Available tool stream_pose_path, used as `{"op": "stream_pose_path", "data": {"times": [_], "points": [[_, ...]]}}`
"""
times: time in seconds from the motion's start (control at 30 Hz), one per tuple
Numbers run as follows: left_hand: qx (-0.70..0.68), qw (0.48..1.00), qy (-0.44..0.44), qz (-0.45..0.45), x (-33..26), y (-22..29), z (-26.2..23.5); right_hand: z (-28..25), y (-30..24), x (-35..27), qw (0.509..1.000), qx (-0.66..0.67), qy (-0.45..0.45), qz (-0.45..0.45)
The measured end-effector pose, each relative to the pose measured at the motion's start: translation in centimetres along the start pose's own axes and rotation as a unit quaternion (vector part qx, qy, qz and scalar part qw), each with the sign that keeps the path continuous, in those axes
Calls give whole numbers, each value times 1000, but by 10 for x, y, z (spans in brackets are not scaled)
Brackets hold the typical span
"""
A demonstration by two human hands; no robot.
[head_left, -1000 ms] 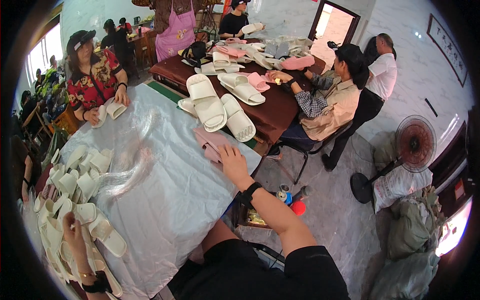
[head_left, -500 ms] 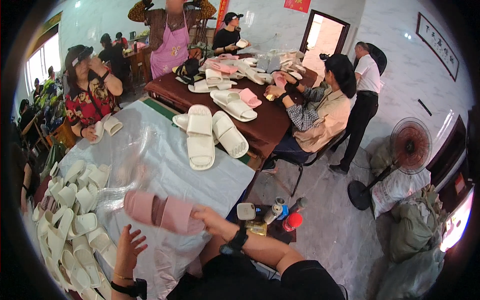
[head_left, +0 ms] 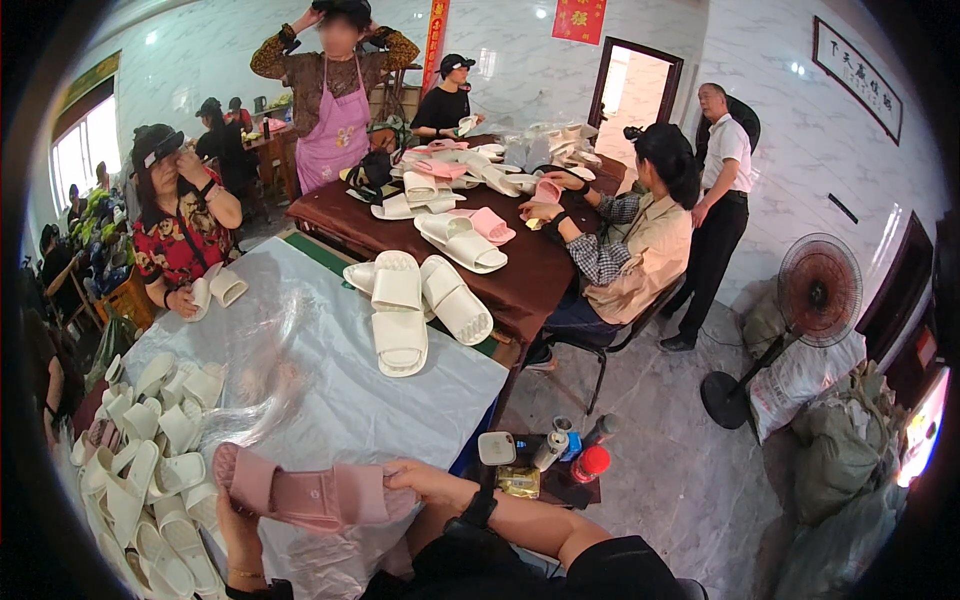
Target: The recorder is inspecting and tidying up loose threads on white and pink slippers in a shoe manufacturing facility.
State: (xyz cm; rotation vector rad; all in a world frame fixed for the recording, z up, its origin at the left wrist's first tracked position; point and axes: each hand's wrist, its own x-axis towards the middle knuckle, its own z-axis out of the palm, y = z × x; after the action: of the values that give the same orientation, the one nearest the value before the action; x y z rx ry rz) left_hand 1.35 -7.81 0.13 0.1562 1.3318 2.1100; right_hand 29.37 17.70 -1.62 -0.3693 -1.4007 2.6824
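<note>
Pink slide slippers point(head_left: 305, 495) are stretched crosswise low in front of me; two straps show, so it looks like two laid together end to end. My left hand point(head_left: 238, 535) is closed on their left end, some fingers hidden behind it. Around the right end is my right hand point(head_left: 412, 482), gripping it. Beneath them spreads the clear plastic sheet point(head_left: 400, 400) over the table. Close to my left hand, a heap of cream slide slippers point(head_left: 165, 470) lies at the table's left side. Larger cream slippers point(head_left: 400, 320) rest beyond, near the table's far right corner.
A brown-covered table point(head_left: 530, 280) with more slippers adjoins mine. A person sits at its right point(head_left: 640, 250); another stands at left point(head_left: 185, 225) holding cream slippers. Right of me stand a small stand with a red-lidded jar point(head_left: 590, 463), a floor fan point(head_left: 818, 290) and sacks point(head_left: 850, 440).
My left hand, open and empty before, has closed on the left end of the pink slippers. They have moved slightly left and down. The person in white at the back has turned.
</note>
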Motion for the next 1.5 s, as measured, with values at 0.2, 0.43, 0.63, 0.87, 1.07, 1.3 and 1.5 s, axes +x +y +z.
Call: {"op": "stream_pose_path", "data": {"times": [0.2, 0.43, 0.63, 0.87, 1.07, 1.3, 1.5], "points": [[66, 987, -143, 38, 4, 36, 3, -20, -57, -12, 959, -283, -9, 1], [252, 960, -106, -57, 5, 16, 25, -28, -104, 57, 926, -378, 28, -6], [474, 875, -63, 81, 12, -24, 34, -15, -86, 69, 767, -600, 133, -184], [577, 788, -113, 183, -43, -48, 41, 8, -18, 62, 780, -611, 44, -132], [593, 774, -109, 195, -59, -30, 40, 3, -188, 98, 770, -605, 179, -98], [535, 832, -111, 95, -74, -26, 33, 21, -450, 35, 690, -256, 533, -418], [473, 865, -121, 113, -75, -40, 34, 73, -428, 54, 851, -477, 81, -206]]}}
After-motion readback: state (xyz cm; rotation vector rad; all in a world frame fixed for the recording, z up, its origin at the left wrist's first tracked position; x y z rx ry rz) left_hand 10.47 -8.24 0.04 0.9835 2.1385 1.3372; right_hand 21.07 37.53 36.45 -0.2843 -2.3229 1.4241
